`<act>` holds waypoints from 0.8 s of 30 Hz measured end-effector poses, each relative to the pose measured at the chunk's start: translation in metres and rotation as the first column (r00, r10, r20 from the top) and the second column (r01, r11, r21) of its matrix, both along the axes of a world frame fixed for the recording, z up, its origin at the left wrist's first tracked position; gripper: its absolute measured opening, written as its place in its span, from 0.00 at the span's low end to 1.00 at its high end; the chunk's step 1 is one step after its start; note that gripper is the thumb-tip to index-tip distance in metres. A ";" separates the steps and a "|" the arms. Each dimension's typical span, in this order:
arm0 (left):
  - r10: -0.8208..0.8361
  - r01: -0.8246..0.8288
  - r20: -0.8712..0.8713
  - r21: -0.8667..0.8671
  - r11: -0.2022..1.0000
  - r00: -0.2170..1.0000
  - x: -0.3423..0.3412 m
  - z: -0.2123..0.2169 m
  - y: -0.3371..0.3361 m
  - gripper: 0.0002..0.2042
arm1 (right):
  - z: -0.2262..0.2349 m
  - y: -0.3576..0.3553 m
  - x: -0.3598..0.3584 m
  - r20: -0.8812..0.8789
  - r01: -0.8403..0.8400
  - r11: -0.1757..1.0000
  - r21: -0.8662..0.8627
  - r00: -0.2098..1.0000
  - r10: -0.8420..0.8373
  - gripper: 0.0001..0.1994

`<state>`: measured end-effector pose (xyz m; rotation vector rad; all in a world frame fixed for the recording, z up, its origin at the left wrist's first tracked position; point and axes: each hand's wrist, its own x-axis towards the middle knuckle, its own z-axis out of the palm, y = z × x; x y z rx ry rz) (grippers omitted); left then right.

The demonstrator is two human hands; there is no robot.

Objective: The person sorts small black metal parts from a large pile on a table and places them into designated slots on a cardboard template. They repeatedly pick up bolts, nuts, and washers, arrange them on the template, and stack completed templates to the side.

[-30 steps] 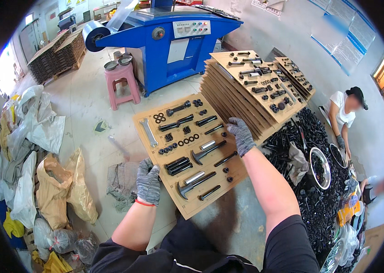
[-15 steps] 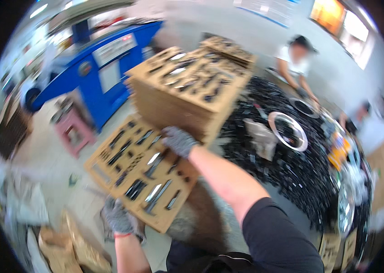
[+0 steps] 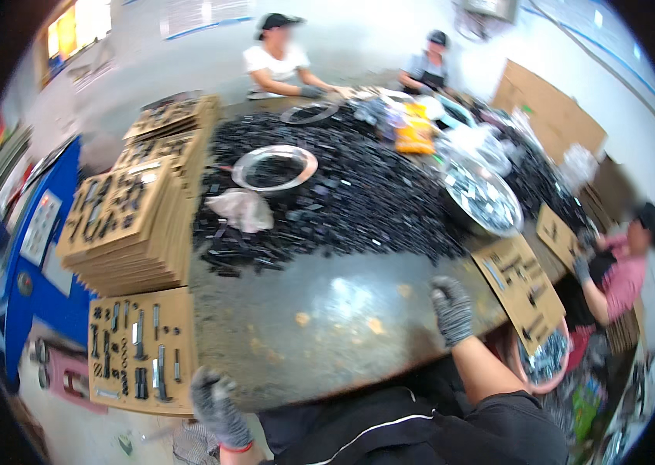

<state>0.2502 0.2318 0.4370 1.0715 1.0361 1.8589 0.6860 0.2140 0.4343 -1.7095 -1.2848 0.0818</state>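
Note:
My left hand (image 3: 220,404), in a grey knitted glove, is at the lower right corner of a brown board (image 3: 126,349) set with black and silver metal parts. Its fingers look apart and loosely bent, with nothing seen in them. My right hand (image 3: 452,311), gloved likewise, hovers over the bare metal tabletop (image 3: 320,333). Its fingers are half bent and I see nothing held. To the right of it a second brown board (image 3: 525,291), with fewer parts on it, sticks out over the table's edge.
Filled boards stand in a tall stack (image 3: 130,248) at the left. Loose black parts (image 3: 358,201) cover the far tabletop around a metal ring (image 3: 274,168), a cloth (image 3: 241,211) and a basin (image 3: 482,198). A pink tub (image 3: 552,360) is below right. Three people work around the table.
My view has swung right. My right hand has left the filled board and moved right over the table. That board now lies beside the stack, with my left hand still near its corner.

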 end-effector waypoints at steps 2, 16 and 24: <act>-0.291 0.279 -0.078 -0.139 0.950 0.954 0.068 0.013 -0.005 0.16 | -0.014 -0.084 0.061 0.230 0.368 0.926 0.088 0.897 -0.379 0.12; -0.893 0.867 -0.304 -0.275 0.416 0.332 0.314 0.039 -0.095 0.10 | -0.116 -0.350 0.241 -0.994 0.489 0.871 -0.049 -0.110 0.005 0.14; -0.775 0.707 -0.501 -0.381 0.596 0.384 0.319 0.039 -0.098 0.10 | -0.119 -0.303 0.270 -0.971 0.152 0.966 0.211 -0.080 0.225 0.31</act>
